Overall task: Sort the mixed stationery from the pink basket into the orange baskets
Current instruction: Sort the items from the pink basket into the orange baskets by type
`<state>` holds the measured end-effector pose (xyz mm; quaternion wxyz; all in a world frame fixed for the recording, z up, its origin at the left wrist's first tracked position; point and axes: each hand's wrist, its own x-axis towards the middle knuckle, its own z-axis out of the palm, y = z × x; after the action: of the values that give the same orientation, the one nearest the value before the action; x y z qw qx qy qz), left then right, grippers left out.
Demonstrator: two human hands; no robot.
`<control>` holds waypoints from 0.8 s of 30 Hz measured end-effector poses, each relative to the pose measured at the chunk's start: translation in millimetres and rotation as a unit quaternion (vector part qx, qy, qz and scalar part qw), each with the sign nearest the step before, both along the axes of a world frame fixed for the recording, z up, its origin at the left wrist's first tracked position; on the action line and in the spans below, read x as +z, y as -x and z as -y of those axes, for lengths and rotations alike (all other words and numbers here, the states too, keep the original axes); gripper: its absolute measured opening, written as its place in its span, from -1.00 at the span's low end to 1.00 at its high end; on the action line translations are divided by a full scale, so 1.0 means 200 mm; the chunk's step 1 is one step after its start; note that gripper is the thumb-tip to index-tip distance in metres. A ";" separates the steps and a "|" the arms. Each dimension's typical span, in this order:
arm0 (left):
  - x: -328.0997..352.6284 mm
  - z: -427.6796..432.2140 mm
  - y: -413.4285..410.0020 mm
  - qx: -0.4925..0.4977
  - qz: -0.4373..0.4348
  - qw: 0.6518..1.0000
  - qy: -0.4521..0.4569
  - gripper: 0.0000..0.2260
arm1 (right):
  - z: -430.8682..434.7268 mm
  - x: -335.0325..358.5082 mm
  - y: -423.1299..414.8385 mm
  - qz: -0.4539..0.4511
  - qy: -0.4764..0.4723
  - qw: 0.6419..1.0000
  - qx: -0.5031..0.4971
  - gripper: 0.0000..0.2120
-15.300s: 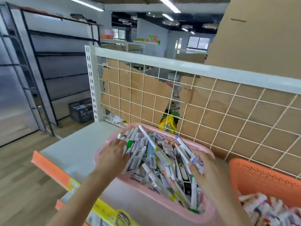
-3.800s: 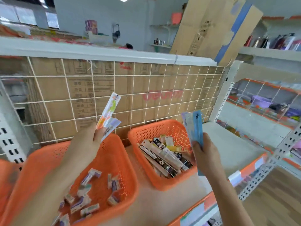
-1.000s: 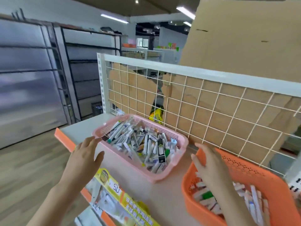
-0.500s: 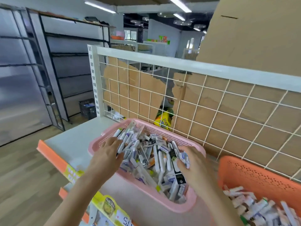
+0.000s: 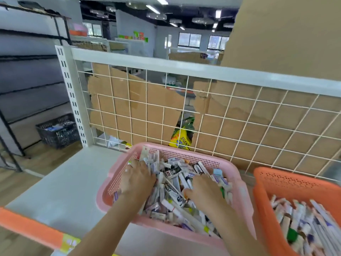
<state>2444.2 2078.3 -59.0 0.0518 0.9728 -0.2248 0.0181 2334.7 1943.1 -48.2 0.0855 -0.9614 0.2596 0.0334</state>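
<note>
The pink basket (image 5: 184, 149) stands on the white shelf in front of me, full of mixed stationery (image 5: 175, 179): pens, markers and small boxed packets. Both of my hands are inside it, palms down. My left hand (image 5: 137, 180) digs into the left side of the pile, with its fingertips hidden among white packets. My right hand (image 5: 204, 193) lies spread on the right side of the pile, thumb out to the left. An orange basket (image 5: 276, 175) holding sorted pens and packets stands just right of the pink one.
A white wire grid (image 5: 203, 111) backed with cardboard closes off the shelf behind the baskets. The bare shelf top (image 5: 64, 182) runs left, with an orange price strip (image 5: 27, 226) along its front edge. A black crate (image 5: 57, 132) sits on the floor at far left.
Both hands have pushed further into the pile in the pink basket. The left hand has moved from the near-left rim toward the middle of the pile.
</note>
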 end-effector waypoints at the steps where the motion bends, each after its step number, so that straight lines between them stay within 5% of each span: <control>1: -0.01 0.01 -0.01 -0.003 -0.002 1.000 0.012 -0.56 | -0.01 -0.01 -0.02 -0.007 0.001 1.000 -0.007 -0.62; 5: -0.04 0.02 -0.06 -0.024 0.009 0.999 0.039 -0.61 | -0.03 -0.04 -0.06 -0.012 -0.004 1.000 -0.021 -0.64; 8: -0.04 0.03 -0.08 -0.036 0.027 0.999 0.007 -0.60 | -0.03 -0.03 -0.05 0.023 -0.021 0.999 -0.020 -0.90; 12: -0.05 0.03 -0.11 -0.065 0.049 0.995 -0.058 -0.69 | -0.01 -0.05 -0.06 0.052 -0.058 0.997 -0.024 -0.64; 24: -0.02 0.01 -0.10 -0.060 0.025 0.998 -0.011 -0.70 | 0.01 -0.04 -0.05 0.188 -0.081 0.977 -0.059 -0.76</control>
<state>2463.2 2077.2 -63.4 0.0369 0.9575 -0.2838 0.0369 2345.0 1941.4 -55.9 0.2122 -0.9232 0.2917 -0.1326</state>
